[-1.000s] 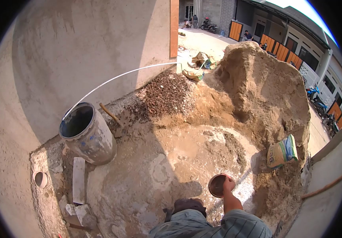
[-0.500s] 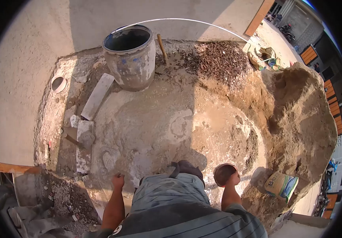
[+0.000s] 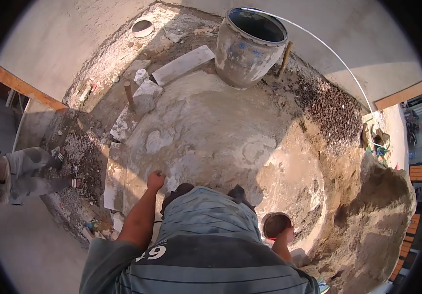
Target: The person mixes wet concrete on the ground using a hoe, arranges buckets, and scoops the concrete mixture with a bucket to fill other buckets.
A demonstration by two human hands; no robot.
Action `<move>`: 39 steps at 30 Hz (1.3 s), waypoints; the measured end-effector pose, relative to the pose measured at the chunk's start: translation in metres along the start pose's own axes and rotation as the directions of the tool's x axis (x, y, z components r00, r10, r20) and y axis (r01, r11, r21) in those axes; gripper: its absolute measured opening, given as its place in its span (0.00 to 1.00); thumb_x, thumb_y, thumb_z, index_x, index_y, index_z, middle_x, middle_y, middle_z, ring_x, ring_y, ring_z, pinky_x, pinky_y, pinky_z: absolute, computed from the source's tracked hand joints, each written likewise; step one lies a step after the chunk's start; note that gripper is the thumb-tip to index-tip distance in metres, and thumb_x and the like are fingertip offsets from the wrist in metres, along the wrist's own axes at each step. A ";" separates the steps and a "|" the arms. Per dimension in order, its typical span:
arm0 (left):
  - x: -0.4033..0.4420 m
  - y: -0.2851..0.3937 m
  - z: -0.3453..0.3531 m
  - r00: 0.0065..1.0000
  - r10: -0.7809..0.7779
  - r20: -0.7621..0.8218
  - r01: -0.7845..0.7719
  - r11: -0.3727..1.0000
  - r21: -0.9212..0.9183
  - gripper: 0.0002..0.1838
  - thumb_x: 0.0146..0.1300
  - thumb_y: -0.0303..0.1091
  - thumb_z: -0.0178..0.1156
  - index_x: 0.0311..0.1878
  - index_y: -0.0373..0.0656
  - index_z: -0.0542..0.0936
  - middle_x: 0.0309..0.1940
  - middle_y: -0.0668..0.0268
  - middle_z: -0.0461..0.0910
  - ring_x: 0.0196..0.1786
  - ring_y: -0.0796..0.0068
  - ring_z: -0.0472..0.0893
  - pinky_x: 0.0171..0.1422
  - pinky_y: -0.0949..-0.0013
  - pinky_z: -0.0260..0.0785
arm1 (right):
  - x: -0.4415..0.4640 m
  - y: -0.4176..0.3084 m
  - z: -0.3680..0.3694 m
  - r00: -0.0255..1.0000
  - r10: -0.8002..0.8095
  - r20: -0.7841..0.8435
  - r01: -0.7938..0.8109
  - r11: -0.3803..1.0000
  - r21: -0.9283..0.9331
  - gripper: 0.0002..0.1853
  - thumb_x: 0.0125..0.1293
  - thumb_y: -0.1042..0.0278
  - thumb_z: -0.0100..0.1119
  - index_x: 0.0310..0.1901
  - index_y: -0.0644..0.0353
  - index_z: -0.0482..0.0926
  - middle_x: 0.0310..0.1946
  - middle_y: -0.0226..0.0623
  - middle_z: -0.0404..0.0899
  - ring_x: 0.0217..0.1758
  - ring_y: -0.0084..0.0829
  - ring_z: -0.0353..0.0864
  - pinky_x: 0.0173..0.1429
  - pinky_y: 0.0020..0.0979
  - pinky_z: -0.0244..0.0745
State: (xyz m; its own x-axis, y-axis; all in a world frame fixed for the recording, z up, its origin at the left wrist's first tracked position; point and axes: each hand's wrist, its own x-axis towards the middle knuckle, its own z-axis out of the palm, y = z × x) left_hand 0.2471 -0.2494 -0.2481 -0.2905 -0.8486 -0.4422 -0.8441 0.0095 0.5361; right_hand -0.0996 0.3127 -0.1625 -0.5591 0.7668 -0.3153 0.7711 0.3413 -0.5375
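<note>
My right hand [image 3: 286, 236] grips the rim of a small round bucket [image 3: 275, 225], its dark inside facing up. The bucket is low over the wet, mortar-smeared ground [image 3: 206, 127], at my right side; whether it touches the ground I cannot tell. My left hand [image 3: 156, 181] hangs to the left of my body with its fingers curled in, and nothing shows in it. Below that hand lies the same smeared ground, with a pale block [image 3: 117, 171] to its left.
A large stained drum [image 3: 247, 56] stands by the wall, a white hose [image 3: 318, 41] running from its rim. Gravel [image 3: 331, 105] and a tall sand heap [image 3: 382, 210] lie right. More blocks [image 3: 184, 64] edge the left side. Another person [image 3: 20, 171] is at far left.
My view has turned to the right, so the drum and heaps sit differently in it and another person shows at left. The bucket stays in my right hand.
</note>
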 end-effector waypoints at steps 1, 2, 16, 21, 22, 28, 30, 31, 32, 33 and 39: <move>-0.001 -0.005 0.000 1.000 -0.004 -0.006 0.004 1.000 -0.005 0.26 0.51 0.46 0.66 0.51 0.40 0.82 0.42 0.51 0.84 0.49 0.54 0.83 0.56 0.59 0.74 | 0.006 -0.004 0.005 1.000 -0.004 0.004 0.004 1.000 -0.003 0.32 0.62 0.44 0.54 0.50 0.71 0.80 0.51 0.55 0.80 0.51 0.51 0.81 0.56 0.45 0.78; -0.005 -0.010 -0.002 1.000 -0.017 -0.012 0.017 1.000 -0.003 0.26 0.51 0.46 0.66 0.51 0.40 0.82 0.43 0.51 0.84 0.49 0.54 0.83 0.56 0.59 0.74 | 0.020 0.000 0.013 1.000 0.006 -0.004 -0.006 0.996 0.085 0.30 0.61 0.46 0.56 0.49 0.70 0.81 0.50 0.53 0.81 0.50 0.50 0.82 0.55 0.45 0.79; -0.022 -0.033 -0.003 0.993 -0.102 -0.055 0.099 0.993 -0.057 0.23 0.51 0.44 0.66 0.49 0.43 0.84 0.42 0.53 0.85 0.48 0.55 0.84 0.56 0.60 0.74 | 0.036 -0.033 0.042 0.986 -0.166 0.017 0.145 0.905 0.400 0.25 0.57 0.50 0.63 0.44 0.69 0.84 0.42 0.50 0.83 0.44 0.46 0.82 0.50 0.44 0.76; -0.017 -0.033 -0.003 0.994 -0.086 -0.066 0.083 0.995 -0.051 0.23 0.50 0.44 0.67 0.49 0.43 0.84 0.41 0.52 0.85 0.48 0.55 0.84 0.56 0.60 0.74 | 0.031 -0.038 0.034 0.985 -0.170 -0.030 0.173 0.964 0.203 0.26 0.56 0.48 0.62 0.43 0.68 0.84 0.40 0.50 0.84 0.42 0.47 0.83 0.52 0.43 0.75; -0.016 -0.033 -0.003 0.995 -0.072 -0.067 0.069 0.997 -0.041 0.23 0.50 0.44 0.67 0.49 0.43 0.84 0.41 0.52 0.85 0.47 0.55 0.84 0.56 0.60 0.74 | 0.031 -0.037 0.032 0.983 -0.177 -0.040 0.181 0.967 0.180 0.27 0.56 0.48 0.62 0.43 0.68 0.84 0.40 0.50 0.84 0.41 0.47 0.83 0.52 0.43 0.75; -0.013 -0.010 -0.015 1.000 -0.018 0.014 0.017 0.998 0.056 0.23 0.51 0.44 0.66 0.49 0.42 0.84 0.41 0.51 0.85 0.47 0.55 0.84 0.55 0.60 0.74 | 0.020 -0.038 0.024 0.995 -0.087 -0.039 0.095 0.944 0.315 0.23 0.59 0.52 0.61 0.42 0.68 0.85 0.39 0.48 0.85 0.41 0.42 0.84 0.50 0.39 0.77; -0.003 -0.002 -0.020 0.998 0.025 0.060 -0.033 0.991 0.130 0.24 0.51 0.43 0.66 0.50 0.42 0.84 0.41 0.51 0.85 0.48 0.55 0.84 0.56 0.60 0.74 | 0.026 -0.034 0.025 0.998 -0.057 -0.014 0.057 0.909 0.413 0.19 0.62 0.57 0.60 0.43 0.67 0.85 0.40 0.45 0.85 0.41 0.37 0.84 0.48 0.36 0.78; 0.009 0.001 -0.019 0.995 0.067 0.073 -0.077 0.986 0.147 0.24 0.51 0.43 0.66 0.50 0.42 0.84 0.41 0.51 0.85 0.48 0.54 0.84 0.56 0.60 0.74 | 0.039 -0.028 0.030 0.999 -0.053 -0.004 0.048 0.875 0.482 0.19 0.62 0.58 0.60 0.44 0.67 0.84 0.41 0.44 0.85 0.41 0.36 0.84 0.48 0.36 0.78; 0.018 0.003 -0.019 0.991 0.103 0.087 -0.116 0.980 0.163 0.24 0.50 0.44 0.66 0.50 0.42 0.84 0.41 0.51 0.85 0.48 0.54 0.84 0.56 0.60 0.74 | 0.053 -0.019 0.036 0.999 -0.052 0.004 0.041 0.837 0.545 0.18 0.63 0.60 0.59 0.45 0.68 0.84 0.41 0.43 0.85 0.41 0.35 0.84 0.48 0.35 0.78; 0.026 0.009 -0.018 0.986 0.135 0.098 -0.151 0.973 0.177 0.24 0.50 0.44 0.66 0.50 0.42 0.84 0.41 0.50 0.85 0.48 0.54 0.84 0.55 0.60 0.74 | 0.058 -0.020 0.034 0.999 -0.048 -0.004 0.043 0.847 0.530 0.19 0.63 0.60 0.59 0.46 0.68 0.83 0.41 0.42 0.85 0.41 0.35 0.84 0.48 0.34 0.78; 0.026 0.112 0.003 0.966 0.237 0.099 -0.256 0.915 0.311 0.23 0.51 0.42 0.67 0.50 0.41 0.83 0.40 0.50 0.85 0.46 0.54 0.84 0.53 0.60 0.75 | 0.138 -0.017 0.055 0.994 0.054 0.094 -0.103 0.758 0.644 0.20 0.62 0.58 0.60 0.47 0.68 0.83 0.44 0.45 0.83 0.43 0.38 0.83 0.49 0.38 0.78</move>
State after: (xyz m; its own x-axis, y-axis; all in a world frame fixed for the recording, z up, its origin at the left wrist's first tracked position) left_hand 0.1435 -0.2690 -0.2018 -0.5255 -0.7653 -0.3717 -0.8382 0.3907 0.3805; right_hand -0.2066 0.3832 -0.2399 -0.5426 0.7295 -0.4165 0.4461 -0.1698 -0.8787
